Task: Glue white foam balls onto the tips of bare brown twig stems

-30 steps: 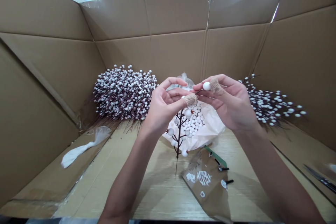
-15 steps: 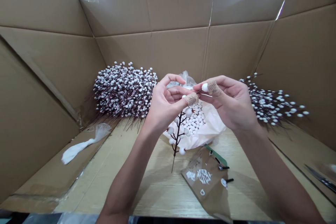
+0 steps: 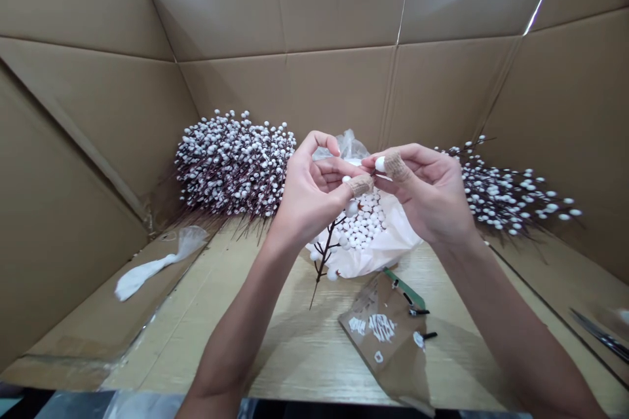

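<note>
My left hand [image 3: 309, 193] pinches a thin dark twig [image 3: 325, 255] that hangs down from it, with a few white foam berries on its side shoots. Its thumb wears a tan bandage wrap. My right hand [image 3: 427, 193], with a wrapped fingertip too, pinches one small white berry [image 3: 380, 164] against the twig's upper tip, right beside the left thumb. Both hands are closed. Below them lies an open plastic bag [image 3: 393, 242] full of loose white berries.
A large heap of finished berry branches [image 3: 233, 167] lies at the back left, a smaller spread [image 3: 511, 193] at the back right. Cardboard walls [image 3: 88, 144] surround the wooden tabletop. A white glove [image 3: 152, 265] lies left, a glue-smeared cardboard scrap [image 3: 388, 334] in front, scissors [image 3: 599, 335] at right.
The hands have stayed together, drifting slightly left. The twig's lower end has swung left and up, and the berry sits closer to the left thumb.
</note>
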`<action>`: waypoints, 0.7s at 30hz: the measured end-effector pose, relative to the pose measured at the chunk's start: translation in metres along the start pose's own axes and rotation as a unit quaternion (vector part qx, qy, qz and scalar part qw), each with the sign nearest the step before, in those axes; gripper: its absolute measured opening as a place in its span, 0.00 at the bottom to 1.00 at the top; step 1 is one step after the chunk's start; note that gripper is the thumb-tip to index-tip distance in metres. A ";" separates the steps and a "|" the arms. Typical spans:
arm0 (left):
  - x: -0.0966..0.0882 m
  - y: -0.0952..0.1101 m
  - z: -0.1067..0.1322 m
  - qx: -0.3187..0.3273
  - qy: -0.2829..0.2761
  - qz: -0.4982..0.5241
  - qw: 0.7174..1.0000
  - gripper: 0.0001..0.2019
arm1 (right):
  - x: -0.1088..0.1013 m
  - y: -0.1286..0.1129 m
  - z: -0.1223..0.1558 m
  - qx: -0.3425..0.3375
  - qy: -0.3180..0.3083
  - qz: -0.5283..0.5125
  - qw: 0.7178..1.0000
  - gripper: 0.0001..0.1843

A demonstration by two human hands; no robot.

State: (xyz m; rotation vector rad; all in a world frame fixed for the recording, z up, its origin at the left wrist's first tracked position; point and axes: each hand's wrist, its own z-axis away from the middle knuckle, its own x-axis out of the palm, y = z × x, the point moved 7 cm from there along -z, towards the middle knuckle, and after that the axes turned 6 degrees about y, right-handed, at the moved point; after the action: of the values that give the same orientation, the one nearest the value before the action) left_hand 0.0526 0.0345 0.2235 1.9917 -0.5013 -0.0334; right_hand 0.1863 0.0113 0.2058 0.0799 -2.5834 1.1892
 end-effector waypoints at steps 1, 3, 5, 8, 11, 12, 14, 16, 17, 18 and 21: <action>0.000 0.000 0.000 0.000 0.000 0.001 1.000 0.21 | 0.000 0.001 0.000 0.001 -0.001 0.000 1.000 0.08; 0.000 0.000 0.000 0.000 0.001 0.002 1.000 0.21 | 0.000 0.001 0.000 0.003 -0.006 -0.004 1.000 0.08; 0.000 -0.001 0.000 -0.002 0.002 -0.001 1.000 0.21 | 0.000 0.001 -0.001 0.004 -0.011 -0.008 1.000 0.07; 0.001 -0.002 0.000 0.001 -0.005 -0.009 1.000 0.22 | -0.001 0.001 -0.001 0.005 -0.014 -0.007 1.000 0.07; 0.002 -0.003 -0.001 0.006 -0.015 -0.020 1.000 0.22 | -0.002 0.002 -0.003 0.008 -0.020 -0.006 1.000 0.07; 0.002 -0.003 -0.002 0.007 -0.017 -0.023 1.000 0.22 | -0.002 0.002 -0.003 0.009 -0.021 -0.005 1.000 0.07; 0.002 -0.004 -0.003 0.008 -0.018 -0.027 0.999 0.22 | -0.003 0.003 -0.004 0.011 -0.019 -0.001 1.000 0.06; 0.001 -0.005 -0.003 0.009 -0.016 -0.031 0.999 0.22 | -0.004 0.004 -0.004 0.011 -0.017 0.002 1.000 0.06; 0.001 -0.005 -0.004 0.010 -0.015 -0.033 0.999 0.22 | -0.004 0.005 -0.004 0.011 -0.017 0.004 1.000 0.07; 0.001 -0.005 -0.004 0.012 -0.014 -0.035 0.999 0.22 | -0.004 0.005 -0.004 0.011 -0.016 0.006 1.000 0.07; 0.002 -0.006 -0.004 0.015 -0.016 -0.040 0.999 0.23 | -0.004 0.005 -0.004 0.008 -0.016 0.011 1.000 0.07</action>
State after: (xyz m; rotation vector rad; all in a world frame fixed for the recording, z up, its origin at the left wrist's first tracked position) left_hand 0.0568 0.0396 0.2208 2.0419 -0.4455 -0.1088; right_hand 0.1903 0.0170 0.2034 0.0750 -2.6090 1.2259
